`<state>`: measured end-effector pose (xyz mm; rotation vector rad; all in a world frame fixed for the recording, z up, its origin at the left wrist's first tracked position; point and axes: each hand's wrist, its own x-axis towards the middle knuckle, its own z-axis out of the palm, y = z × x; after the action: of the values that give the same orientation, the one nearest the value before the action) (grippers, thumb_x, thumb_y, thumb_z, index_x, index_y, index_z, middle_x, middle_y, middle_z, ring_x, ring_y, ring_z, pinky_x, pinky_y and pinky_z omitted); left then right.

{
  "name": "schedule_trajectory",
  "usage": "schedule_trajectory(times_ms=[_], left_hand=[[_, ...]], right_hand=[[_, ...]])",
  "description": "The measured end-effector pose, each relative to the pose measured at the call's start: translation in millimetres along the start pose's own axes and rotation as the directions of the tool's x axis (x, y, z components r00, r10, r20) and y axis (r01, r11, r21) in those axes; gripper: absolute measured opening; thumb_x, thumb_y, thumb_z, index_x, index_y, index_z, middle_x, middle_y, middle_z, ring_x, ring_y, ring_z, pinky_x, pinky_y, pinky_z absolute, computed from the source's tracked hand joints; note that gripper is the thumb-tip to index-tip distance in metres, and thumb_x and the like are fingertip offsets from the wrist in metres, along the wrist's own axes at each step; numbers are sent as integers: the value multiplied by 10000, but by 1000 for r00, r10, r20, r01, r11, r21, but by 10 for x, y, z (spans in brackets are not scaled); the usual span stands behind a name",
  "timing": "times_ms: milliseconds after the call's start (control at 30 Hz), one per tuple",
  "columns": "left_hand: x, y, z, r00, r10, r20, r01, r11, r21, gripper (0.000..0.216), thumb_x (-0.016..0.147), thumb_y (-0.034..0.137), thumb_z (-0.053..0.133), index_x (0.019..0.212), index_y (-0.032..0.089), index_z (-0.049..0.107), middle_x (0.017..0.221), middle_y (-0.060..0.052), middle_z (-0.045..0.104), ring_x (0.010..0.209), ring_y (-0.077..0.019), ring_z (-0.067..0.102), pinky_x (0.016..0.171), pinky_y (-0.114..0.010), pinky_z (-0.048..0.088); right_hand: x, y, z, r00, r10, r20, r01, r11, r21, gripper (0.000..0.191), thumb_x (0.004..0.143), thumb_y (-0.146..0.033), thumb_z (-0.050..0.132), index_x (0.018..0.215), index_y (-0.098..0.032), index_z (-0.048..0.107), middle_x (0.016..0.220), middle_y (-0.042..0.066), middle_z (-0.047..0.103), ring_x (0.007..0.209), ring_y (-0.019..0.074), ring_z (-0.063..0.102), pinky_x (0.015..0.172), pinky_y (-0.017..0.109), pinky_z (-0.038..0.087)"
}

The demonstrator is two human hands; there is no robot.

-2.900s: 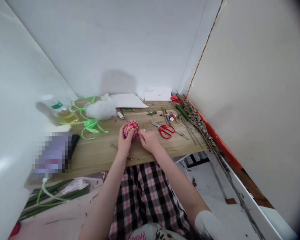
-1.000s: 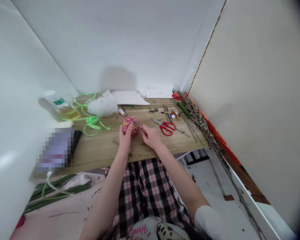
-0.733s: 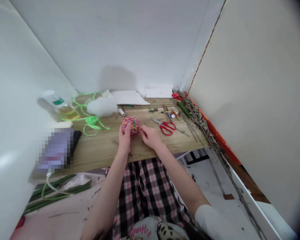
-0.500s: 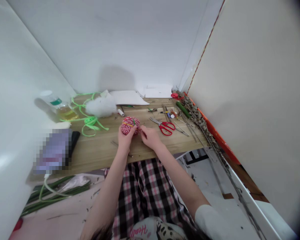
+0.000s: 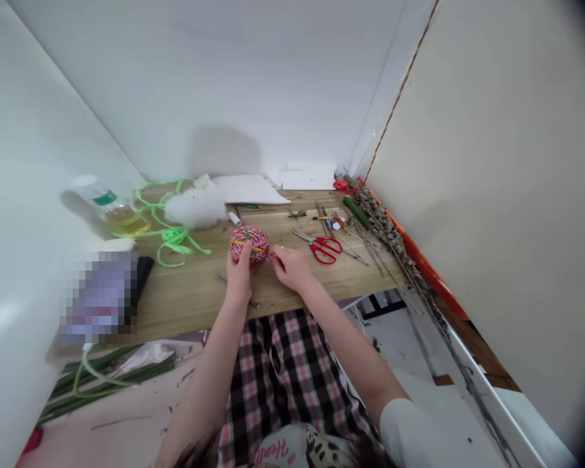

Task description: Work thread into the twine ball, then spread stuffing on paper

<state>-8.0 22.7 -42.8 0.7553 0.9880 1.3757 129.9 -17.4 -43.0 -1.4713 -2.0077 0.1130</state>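
A round ball of red-and-white yarn (image 5: 257, 238), crossed by yellow and green strands, is held just above the wooden table. My left hand (image 5: 239, 276) is closed around its near side, with the thumb lying over the strands. Close to the ball's right edge, my right hand (image 5: 291, 266) has its thumb and fingers pinched together. Whatever sits in that pinch is too small to make out. To the right of this hand lie red-handled scissors (image 5: 324, 249), their blades pointing to the back left.
Green cord (image 5: 175, 238), white stuffing (image 5: 195, 208) and a bottle of yellow liquid (image 5: 121, 214) are on the left, near a blurred-out phone (image 5: 102, 292). White sheets (image 5: 248, 188) lie at the back. Dried twigs (image 5: 390, 224) and an orange edge (image 5: 431, 279) line the right side.
My left hand has moved slightly left with the yarn ball and turned it, so its crossed yellow and green strands face up more. My right hand has stayed nearly in place, still pinched.
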Motion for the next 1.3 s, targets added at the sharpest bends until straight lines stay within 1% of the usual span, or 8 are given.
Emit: schedule_trajectory(times_ms=[100,300,600,933,1033,1167,1233,1300], left_hand=[[2,-3,3,1000,-5,-2,5,1000,-20,548,702,511,786,1145,221,643,1204,-96,691,1054,-231,678,840,-342,589],[5,-7,8,1000,1,-23,-2,1000,-22,508,653,538,804,981,174,667,1069,-92,715,1004,-215,667,836,-300,553],[-10,14,-13,1000,22,0,-22,999,-50,481,731,476,747,1136,304,551,1303,-36,602,1097,-189,624,754,-265,562],[25,-8,-26,1000,25,11,-25,1000,-10,436,756,525,714,1073,273,550,1193,-53,641,1024,-187,645,737,-266,559],[37,-31,-26,1000,8,-8,-7,1000,29,449,771,542,698,1099,278,540,1224,-55,624,1020,-185,641,721,-261,554],[33,-56,-29,998,65,10,-66,992,110,491,801,533,680,1196,287,520,1302,-65,593,1107,-190,619,841,-296,546],[18,-55,-32,993,108,40,-114,974,194,559,741,486,761,1197,264,527,1287,-76,602,1158,-205,603,951,-325,510],[-2,-46,-33,987,148,56,-158,942,297,686,623,398,868,1199,241,530,1275,-84,607,1190,-222,591,1034,-341,459]], right_hand=[[-1,2,-1,1000,-7,-10,7,1000,-1,158,990,-195,442,997,-198,600,893,71,720,844,202,656,732,273,428],[-2,-8,-22,999,-6,-31,6,1000,-1,146,982,-190,454,989,-195,600,885,71,716,825,206,655,721,277,417],[-7,-25,-14,999,-16,-38,16,1000,-15,123,967,-194,481,964,-191,604,840,61,706,783,193,650,703,267,407],[-14,-8,-2,997,-31,-68,28,999,-33,179,994,-213,433,998,-197,612,852,59,717,792,190,656,706,268,418],[-19,3,0,996,-38,-84,36,999,-31,193,1000,-214,423,1005,-193,615,854,64,717,797,193,661,709,271,418],[-23,13,-10,997,-31,-76,29,999,-33,194,1002,-213,427,1015,-198,620,862,67,721,799,192,660,711,269,411],[-25,19,-13,998,-26,-63,23,999,-39,190,999,-207,431,1016,-197,620,858,67,720,788,193,655,701,270,405],[-26,24,-14,998,-22,-56,20,999,-45,183,991,-194,437,1011,-191,619,856,69,719,784,197,652,690,272,399]])
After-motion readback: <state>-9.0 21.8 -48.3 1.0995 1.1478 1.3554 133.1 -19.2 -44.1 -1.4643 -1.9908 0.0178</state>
